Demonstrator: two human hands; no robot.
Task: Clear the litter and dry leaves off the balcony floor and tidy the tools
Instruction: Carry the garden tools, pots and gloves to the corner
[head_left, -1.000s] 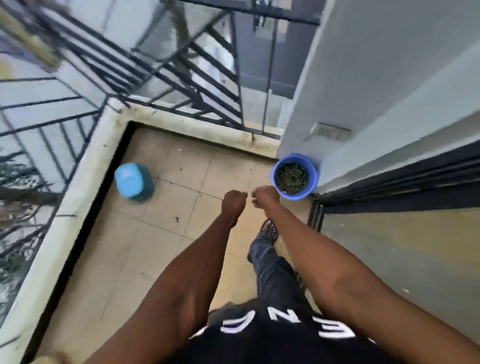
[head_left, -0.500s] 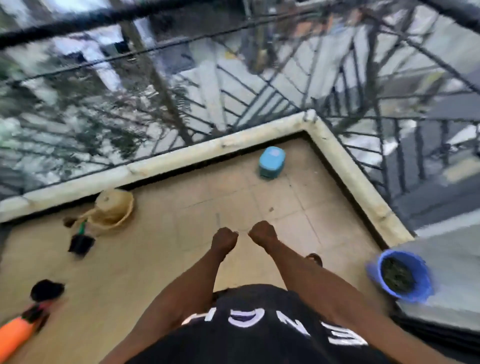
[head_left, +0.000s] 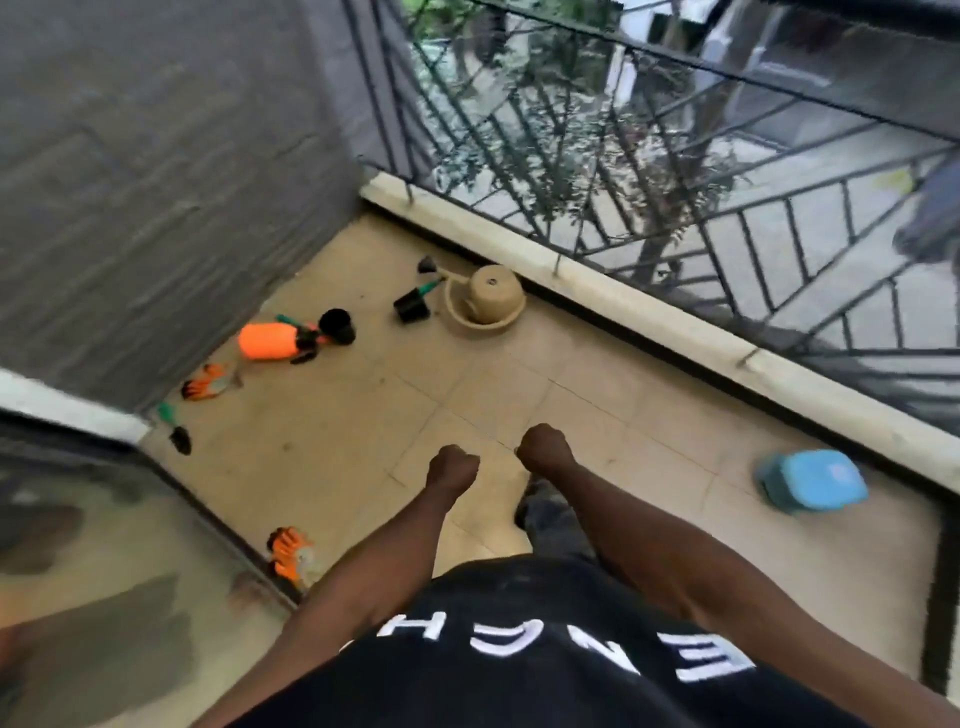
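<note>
We saw the tools scattered on the tiled balcony floor (head_left: 524, 384), most of them toward the grey wall (head_left: 156, 171) at the far left corner. An orange spray bottle (head_left: 267, 340) lay on its side there, with a small black pot (head_left: 337, 326) just beside its dark nozzle end. Nearer the railing, a tan pot (head_left: 491, 293) rested tipped over in a tan saucer (head_left: 470, 321), and a green-handled black trowel (head_left: 413, 304) lay next to the saucer; a second small dark tool (head_left: 428, 265) lay just beyond it, too blurred for us to name. An orange glove (head_left: 205, 383) lay close to the wall, and another green-handled tool (head_left: 174, 428) lay near the door frame's corner. A second orange glove (head_left: 291, 553) lay beside the sliding door track (head_left: 218, 525) at the lower left. A blue container (head_left: 813, 480) sat on the floor at the right, near the pale kerb (head_left: 649, 312) under the black metal railing (head_left: 701, 171). We could make out no clear leaves or litter on the tiles. Both our hands were held out before us above the floor, close together but not touching: the left hand (head_left: 453, 466) and the right hand (head_left: 543, 447) were each curled into a fist and held nothing.
</note>
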